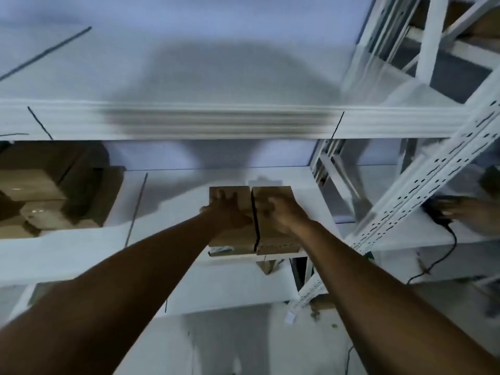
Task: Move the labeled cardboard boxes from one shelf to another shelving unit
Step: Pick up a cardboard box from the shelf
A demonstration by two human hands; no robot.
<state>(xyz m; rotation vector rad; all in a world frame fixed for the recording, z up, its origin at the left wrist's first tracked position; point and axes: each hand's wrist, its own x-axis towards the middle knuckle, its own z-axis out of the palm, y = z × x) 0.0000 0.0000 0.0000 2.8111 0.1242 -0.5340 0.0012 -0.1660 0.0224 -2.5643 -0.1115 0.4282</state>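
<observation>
Two brown cardboard boxes stand side by side at the front edge of a white shelf (176, 212), a thin dark gap between them. My left hand (227, 212) lies spread on top of the left box (230, 239). My right hand (281, 212) grips the top of the right box (276, 239). A white label strip shows on the left box's front face. The picture is blurred by motion, so the fingers are hard to make out.
Several more cardboard boxes (48, 198) are stacked at the left of the same shelf. A white shelf board (189, 123) runs above. A perforated white upright (433, 171) leans at the right, where another person's hand (465, 209) and a black cable (443, 250) show.
</observation>
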